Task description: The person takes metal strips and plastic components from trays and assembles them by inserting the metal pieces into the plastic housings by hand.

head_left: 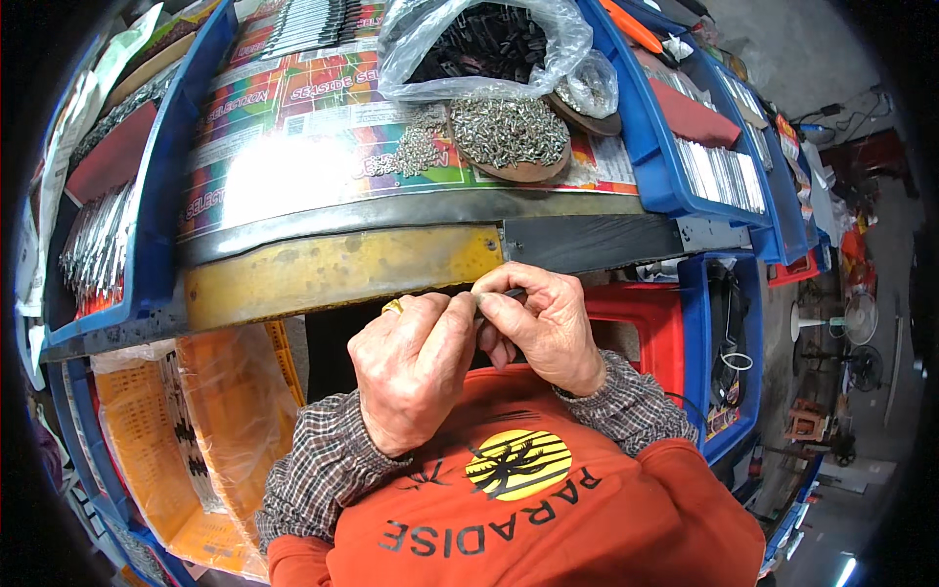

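Note:
My left hand [413, 360], with a ring on one finger, and my right hand [544, 328] meet in front of my chest, just off the near table edge. Both are closed, fingertips pressed together. A small dark piece shows between the right thumb and fingers, mostly hidden by them; its kind cannot be made out. Beyond the hands, a heap of small silvery screws [511, 135] rests on a brown oval dish [536, 173]. Left of it lies a loose scatter of tiny metal pieces [419, 152]. Behind stands an open clear plastic bag [411, 29] of black parts [489, 49].
Slim metal pieces [305, 24] lie in a row at the back. Blue bins with silvery strips stand left [166, 186] and right [646, 157]. Below the table are an orange crate [137, 411], a red stool-like frame [650, 313] and another blue bin [696, 342]. A fan [861, 318] stands far right.

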{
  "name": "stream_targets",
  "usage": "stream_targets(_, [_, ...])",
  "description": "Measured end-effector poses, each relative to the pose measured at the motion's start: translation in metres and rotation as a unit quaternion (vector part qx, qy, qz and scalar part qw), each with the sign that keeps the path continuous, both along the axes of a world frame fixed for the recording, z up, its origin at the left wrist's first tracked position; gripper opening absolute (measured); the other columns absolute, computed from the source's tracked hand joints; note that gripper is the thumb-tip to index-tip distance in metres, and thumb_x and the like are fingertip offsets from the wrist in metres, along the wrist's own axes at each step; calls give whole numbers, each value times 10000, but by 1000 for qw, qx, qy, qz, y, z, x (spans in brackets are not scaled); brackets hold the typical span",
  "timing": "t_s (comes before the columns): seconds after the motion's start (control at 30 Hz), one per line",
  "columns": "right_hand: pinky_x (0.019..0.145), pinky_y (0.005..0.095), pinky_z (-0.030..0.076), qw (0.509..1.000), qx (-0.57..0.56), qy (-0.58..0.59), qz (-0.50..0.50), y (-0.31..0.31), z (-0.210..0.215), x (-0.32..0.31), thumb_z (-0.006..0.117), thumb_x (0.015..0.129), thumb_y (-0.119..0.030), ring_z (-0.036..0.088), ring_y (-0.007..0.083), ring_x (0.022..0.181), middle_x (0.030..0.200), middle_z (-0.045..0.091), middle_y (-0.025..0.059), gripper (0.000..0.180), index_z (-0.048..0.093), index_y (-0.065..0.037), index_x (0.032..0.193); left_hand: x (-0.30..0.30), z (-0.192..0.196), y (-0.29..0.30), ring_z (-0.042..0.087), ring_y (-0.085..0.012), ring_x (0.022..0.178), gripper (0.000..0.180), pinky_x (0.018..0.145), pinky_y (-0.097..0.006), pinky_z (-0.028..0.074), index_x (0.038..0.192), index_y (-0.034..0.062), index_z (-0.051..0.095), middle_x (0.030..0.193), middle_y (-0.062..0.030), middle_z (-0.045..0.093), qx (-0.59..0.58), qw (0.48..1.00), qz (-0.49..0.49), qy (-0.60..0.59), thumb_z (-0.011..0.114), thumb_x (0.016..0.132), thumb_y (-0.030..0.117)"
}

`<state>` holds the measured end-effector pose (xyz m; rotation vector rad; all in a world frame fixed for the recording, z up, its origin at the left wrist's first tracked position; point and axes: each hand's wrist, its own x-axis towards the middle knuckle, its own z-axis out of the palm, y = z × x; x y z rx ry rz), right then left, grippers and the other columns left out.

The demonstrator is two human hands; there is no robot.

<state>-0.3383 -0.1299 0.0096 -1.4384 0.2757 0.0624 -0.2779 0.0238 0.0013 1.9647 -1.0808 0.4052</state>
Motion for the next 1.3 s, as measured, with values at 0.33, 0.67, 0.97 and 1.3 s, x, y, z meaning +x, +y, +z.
stream_targets(0.33, [465,172,432,999,15,1,29,0,0,1,590,928,-90,544,36,538,703,602,14,143,584,-1,1040,2,-2,4,646,-253,664,263,583,-333,508,929,6,656,786,-121,647,-10,1000,0,23,713,675,-31])
stream_targets(0.67, [475,178,440,999,4,-13,48,-3,-2,-1,602,931,-135,552,43,554,716,607,21,175,586,4,1037,0,-3,5,642,-253,674,272,582,-330,500,934,1,653,784,-121,639,4,1000,-3,21,712,672,-38])
stream_targets(0.97, [436,171,416,1000,-12,-5,-19,4,-11,0,588,946,-192,537,36,505,650,599,19,185,608,-8,946,-2,-7,2,628,-236,643,271,558,-322,490,931,4,658,777,-109,637,-5,1000,3,4,720,671,-39])
stream_targets(1.3, [422,170,409,999,-7,-32,-22,3,-8,2,586,943,-153,522,29,499,645,588,10,150,607,-6,931,3,-3,-1,621,-238,636,282,552,-322,481,932,7,652,774,-108,633,-5,1000,-4,-1,716,662,-46])
